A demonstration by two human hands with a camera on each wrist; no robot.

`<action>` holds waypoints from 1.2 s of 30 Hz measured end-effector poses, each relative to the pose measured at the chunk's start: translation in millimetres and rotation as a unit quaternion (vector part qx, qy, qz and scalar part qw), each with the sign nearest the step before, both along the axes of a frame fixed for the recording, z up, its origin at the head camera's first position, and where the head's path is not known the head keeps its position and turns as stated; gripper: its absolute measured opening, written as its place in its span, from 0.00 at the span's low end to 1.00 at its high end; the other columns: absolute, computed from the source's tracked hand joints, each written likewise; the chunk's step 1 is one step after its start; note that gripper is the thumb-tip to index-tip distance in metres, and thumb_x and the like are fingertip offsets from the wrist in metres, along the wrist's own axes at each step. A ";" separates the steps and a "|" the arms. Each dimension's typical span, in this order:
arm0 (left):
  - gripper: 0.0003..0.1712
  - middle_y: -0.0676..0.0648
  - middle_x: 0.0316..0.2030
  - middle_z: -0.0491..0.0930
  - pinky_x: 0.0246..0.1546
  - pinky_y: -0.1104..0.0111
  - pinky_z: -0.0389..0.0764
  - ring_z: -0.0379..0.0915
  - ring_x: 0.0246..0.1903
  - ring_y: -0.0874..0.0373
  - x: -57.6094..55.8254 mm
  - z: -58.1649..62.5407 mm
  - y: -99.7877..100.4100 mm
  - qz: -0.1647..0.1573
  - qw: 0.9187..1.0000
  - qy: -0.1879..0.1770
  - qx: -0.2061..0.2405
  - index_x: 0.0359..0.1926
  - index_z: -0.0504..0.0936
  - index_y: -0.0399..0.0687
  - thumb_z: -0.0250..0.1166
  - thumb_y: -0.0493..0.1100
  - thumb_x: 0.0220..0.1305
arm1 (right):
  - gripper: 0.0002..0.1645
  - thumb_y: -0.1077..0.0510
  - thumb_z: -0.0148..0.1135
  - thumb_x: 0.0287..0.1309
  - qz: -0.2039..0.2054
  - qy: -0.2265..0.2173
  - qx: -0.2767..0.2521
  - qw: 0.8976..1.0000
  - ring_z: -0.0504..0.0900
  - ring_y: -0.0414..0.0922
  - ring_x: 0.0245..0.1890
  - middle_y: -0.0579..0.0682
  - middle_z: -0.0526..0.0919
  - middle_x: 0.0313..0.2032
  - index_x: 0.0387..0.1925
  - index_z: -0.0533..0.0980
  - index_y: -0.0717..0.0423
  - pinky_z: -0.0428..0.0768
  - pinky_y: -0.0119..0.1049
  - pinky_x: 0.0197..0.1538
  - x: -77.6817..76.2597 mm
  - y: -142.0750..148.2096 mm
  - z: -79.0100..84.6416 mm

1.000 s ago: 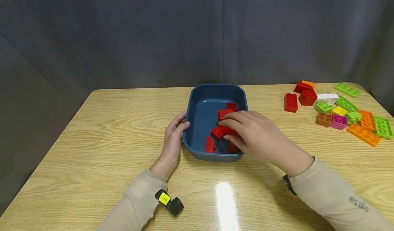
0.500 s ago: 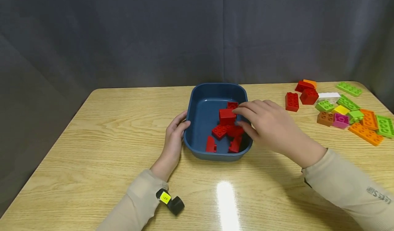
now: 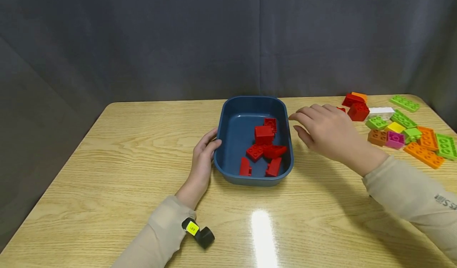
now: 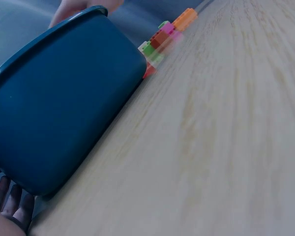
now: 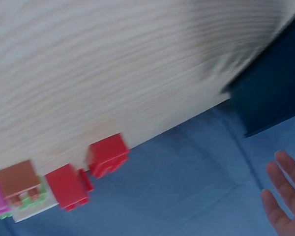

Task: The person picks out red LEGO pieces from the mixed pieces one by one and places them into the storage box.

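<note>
A dark blue plastic tub [image 3: 228, 177] stands mid-table with several red toy bricks [image 3: 263, 134] lying loose inside. My left hand [image 3: 200, 162] rests against the tub's left outer wall, its thumb at the rim. In the left wrist view, some fingers [image 4: 12, 201] show beside the tub's lower end. Just right of the tub, my right hand [image 3: 326, 133] hovers over the table, fingers relaxed and nothing held. It partly covers a red brick [image 3: 341, 109] behind it. In the right wrist view, the right hand [image 5: 287, 191] appears with fingers spread near the tub.
At the table's right lie more bricks: red ones [image 3: 358, 112], a white one [image 3: 381, 112], a brown one [image 3: 377, 137], a magenta one [image 3: 395, 140], a yellow one [image 3: 394, 127], and several green and orange ones. A dark curtain [image 3: 185, 41] hangs behind the table [image 3: 125, 149].
My right hand has left the red bricks in the tub, passed over its right rim and moved right toward the loose bricks. My left hand stays at the tub.
</note>
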State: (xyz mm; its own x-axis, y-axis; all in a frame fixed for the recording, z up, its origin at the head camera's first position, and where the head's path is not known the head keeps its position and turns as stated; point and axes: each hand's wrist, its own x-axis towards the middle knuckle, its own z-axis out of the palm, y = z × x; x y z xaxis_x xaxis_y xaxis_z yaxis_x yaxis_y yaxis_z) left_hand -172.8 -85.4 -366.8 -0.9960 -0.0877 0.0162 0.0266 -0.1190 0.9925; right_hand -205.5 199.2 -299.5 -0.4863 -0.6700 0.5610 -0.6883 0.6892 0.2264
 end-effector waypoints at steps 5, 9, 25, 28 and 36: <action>0.27 0.40 0.62 0.72 0.52 0.66 0.72 0.70 0.54 0.51 -0.3 0.0 -0.2 0.001 1.000 -0.003 -0.007 0.63 0.70 0.42 0.51 0.39 0.62 | 0.16 0.58 0.64 0.47 -0.025 -0.008 0.025 0.999 0.83 0.53 0.35 0.57 0.87 0.35 0.40 0.80 0.59 0.83 0.49 0.36 -13.7 14.9 -2.8; 0.27 0.39 0.61 0.72 0.48 0.69 0.74 0.72 0.53 0.51 -0.5 -0.3 -0.8 0.001 1.000 -0.006 -0.012 0.63 0.70 0.43 0.50 0.39 0.62 | 0.15 0.59 0.64 0.46 -0.036 -0.006 0.038 0.999 0.82 0.53 0.34 0.58 0.87 0.33 0.38 0.80 0.61 0.83 0.49 0.34 -25.0 25.4 -7.7; 0.27 0.39 0.61 0.72 0.53 0.65 0.72 0.71 0.55 0.50 -0.8 -0.5 -0.1 0.001 1.000 -0.001 -0.006 0.63 0.70 0.42 0.51 0.39 0.61 | 0.16 0.58 0.64 0.46 -0.169 -0.063 0.057 0.982 0.80 0.58 0.32 0.61 0.84 0.32 0.37 0.79 0.63 0.81 0.52 0.31 -52.7 54.8 -19.7; 0.27 0.39 0.61 0.72 0.57 0.60 0.70 0.70 0.55 0.50 -0.8 -0.3 -0.3 0.001 1.000 0.002 -0.005 0.63 0.70 0.41 0.51 0.39 0.61 | 0.15 0.58 0.63 0.46 -0.181 -0.072 0.058 0.979 0.79 0.57 0.29 0.61 0.84 0.30 0.36 0.80 0.64 0.80 0.52 0.27 -55.7 59.3 -21.8; 0.27 0.39 0.62 0.71 0.60 0.56 0.69 0.69 0.56 0.49 -0.1 -0.3 -0.6 -0.003 1.000 0.002 -0.005 0.63 0.69 0.41 0.51 0.39 0.62 | 0.16 0.54 0.60 0.49 -0.234 -0.111 0.073 0.963 0.76 0.58 0.21 0.65 0.79 0.26 0.31 0.75 0.66 0.77 0.56 0.20 -58.1 62.7 -26.0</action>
